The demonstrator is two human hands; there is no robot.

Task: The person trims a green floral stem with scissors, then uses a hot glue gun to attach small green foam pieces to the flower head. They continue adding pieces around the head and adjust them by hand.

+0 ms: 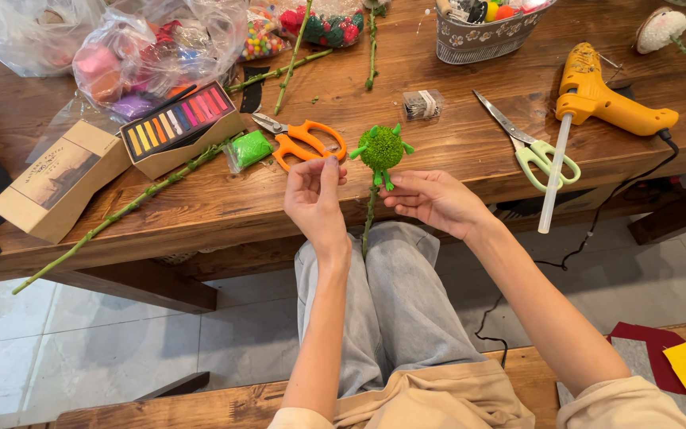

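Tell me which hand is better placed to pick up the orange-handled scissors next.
Left. The left hand is raised just below the orange-handled scissors and seems to hold nothing, though its palm faces away. The right hand pinches the green pompom flower by its stem and lies farther off.

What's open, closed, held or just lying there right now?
Green pompom flower: upright, stem held by right hand.
Left hand: raised, fingers pinched, beside the stem.
Orange pruners: lying closed.
Green scissors: lying closed.
Glue gun: lying on its side.
Pastel box: open.
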